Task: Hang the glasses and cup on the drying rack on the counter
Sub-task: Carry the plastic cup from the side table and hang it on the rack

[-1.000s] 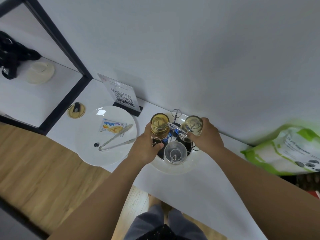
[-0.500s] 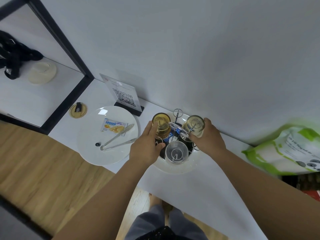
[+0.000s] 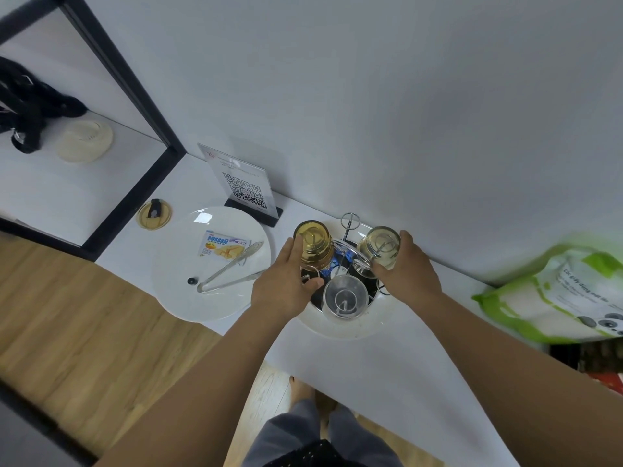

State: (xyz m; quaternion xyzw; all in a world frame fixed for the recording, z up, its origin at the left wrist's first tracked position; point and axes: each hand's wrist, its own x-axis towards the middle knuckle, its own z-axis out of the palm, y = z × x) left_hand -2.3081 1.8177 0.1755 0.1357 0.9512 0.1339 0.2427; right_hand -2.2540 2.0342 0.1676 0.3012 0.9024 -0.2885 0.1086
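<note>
Two hands at the drying rack (image 3: 349, 227): left hand (image 3: 286, 284) open beside amber glass (image 3: 313, 244), right hand (image 3: 406, 267) gripping pale glass (image 3: 381, 246). Seating appears near done; release next.

One camera only, worn on the person's head, looks steeply down and forward over both forearms at a white counter (image 3: 354, 369) set against a pale wall (image 3: 404, 96). The wide lens bends the counter edge and wall line. The drying rack (image 3: 349, 227) sits near the centre of the frame, close below the head. The person's own legs and the wood floor (image 3: 84, 332) show at the bottom edge. No second view shares the scene.
</note>
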